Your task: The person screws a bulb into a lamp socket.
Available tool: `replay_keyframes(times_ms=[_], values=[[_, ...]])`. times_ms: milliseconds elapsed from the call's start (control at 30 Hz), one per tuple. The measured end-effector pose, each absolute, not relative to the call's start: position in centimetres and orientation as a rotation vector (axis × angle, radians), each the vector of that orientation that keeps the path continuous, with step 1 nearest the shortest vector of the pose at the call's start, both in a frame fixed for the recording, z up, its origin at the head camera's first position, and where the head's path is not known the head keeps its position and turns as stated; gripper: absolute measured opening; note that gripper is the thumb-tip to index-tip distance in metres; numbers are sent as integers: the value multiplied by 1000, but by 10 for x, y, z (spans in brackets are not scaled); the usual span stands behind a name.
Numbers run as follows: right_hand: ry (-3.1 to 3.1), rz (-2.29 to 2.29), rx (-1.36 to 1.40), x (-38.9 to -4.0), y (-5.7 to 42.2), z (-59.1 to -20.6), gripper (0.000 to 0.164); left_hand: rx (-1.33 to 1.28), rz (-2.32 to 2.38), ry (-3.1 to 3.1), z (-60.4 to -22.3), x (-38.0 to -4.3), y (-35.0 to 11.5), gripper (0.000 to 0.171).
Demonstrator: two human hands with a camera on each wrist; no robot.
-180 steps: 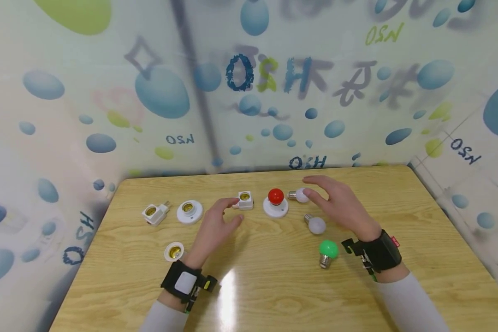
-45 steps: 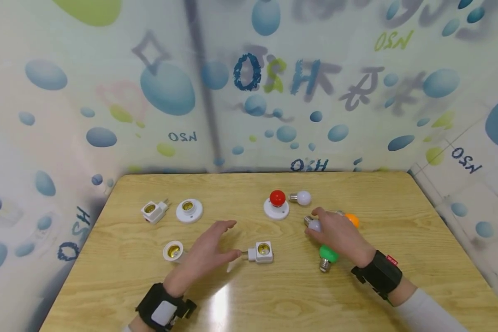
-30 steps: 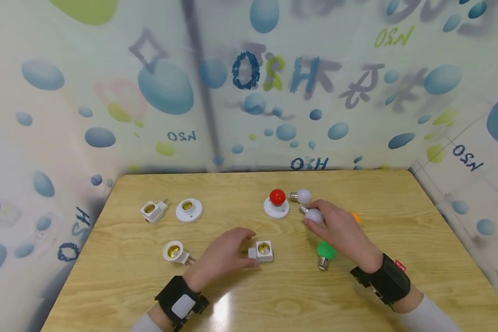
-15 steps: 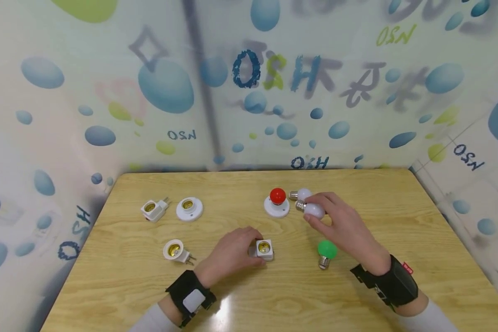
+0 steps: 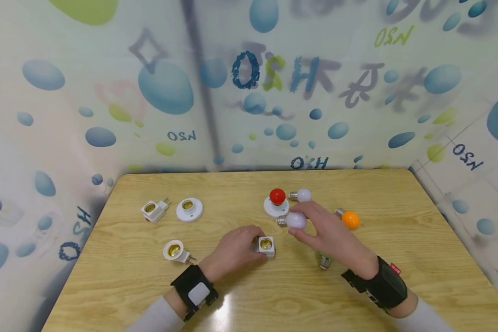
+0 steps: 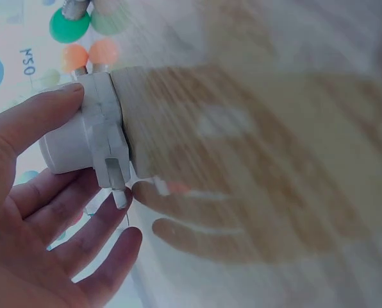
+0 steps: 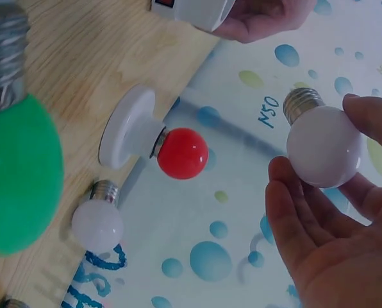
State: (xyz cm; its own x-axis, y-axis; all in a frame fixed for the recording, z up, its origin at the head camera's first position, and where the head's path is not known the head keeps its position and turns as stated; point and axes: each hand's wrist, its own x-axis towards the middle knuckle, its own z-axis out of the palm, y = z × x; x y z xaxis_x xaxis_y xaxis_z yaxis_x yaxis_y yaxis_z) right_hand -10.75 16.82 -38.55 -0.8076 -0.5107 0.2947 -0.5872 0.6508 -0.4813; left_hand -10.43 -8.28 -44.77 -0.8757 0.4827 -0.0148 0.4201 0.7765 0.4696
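My left hand (image 5: pixel 234 251) grips a white square plug-in lamp socket (image 5: pixel 266 246) at the middle of the table, thumb on one side and fingers on the other. The socket's round mouth faces up in the head view; in the left wrist view its body (image 6: pixel 72 147) stands against the wooden surface. With thumb and fingertips, my right hand (image 5: pixel 329 237) holds a white light bulb (image 5: pixel 296 221) by its globe, raised above the table. The bulb's metal screw base (image 7: pixel 303 102) points away from the palm, to the left in the head view, apart from the socket.
Behind the hands, a red bulb (image 5: pixel 277 196) stands in a round white base beside another white bulb (image 5: pixel 304 195). An orange bulb (image 5: pixel 350 219) and a partly hidden green bulb (image 5: pixel 325 263) lie right. Left are a plug-in socket (image 5: pixel 154 211), round base (image 5: pixel 189 210) and round-mouthed plug socket (image 5: pixel 175 251).
The square socket has come forward from the back row, and my left hand has closed round it. My right hand has picked up the white bulb and carried it left.
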Motion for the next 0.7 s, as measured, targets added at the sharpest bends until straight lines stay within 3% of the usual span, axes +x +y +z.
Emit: replay_keyframes(times_ms=[700], values=[[-2655,640,1423,-115,140,-398,51,769,751,2799,-453,-117,-79,35]])
